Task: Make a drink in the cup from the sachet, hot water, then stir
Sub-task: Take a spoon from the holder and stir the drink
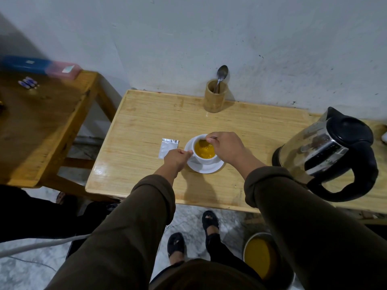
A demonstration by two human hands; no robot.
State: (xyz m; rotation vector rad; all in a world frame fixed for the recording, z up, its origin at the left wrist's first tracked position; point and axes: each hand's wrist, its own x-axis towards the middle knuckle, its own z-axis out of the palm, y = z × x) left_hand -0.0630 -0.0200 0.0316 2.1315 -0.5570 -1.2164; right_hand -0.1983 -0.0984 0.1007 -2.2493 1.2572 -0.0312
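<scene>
While the left hand (177, 159) pinches the cup (204, 151) handle, the right hand (227, 146) grips a spoon (204, 143); kettle (333, 151), sachet (168, 147) and holder (216, 95) flank it on the bench (146, 122).

Dim indoor light, soft shadows, wide-angle edge distortion, slight blur

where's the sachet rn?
Head view: the sachet lies flat on the wooden table, just left of the saucer and cup, beside the left hand holding the cup's handle.
</scene>
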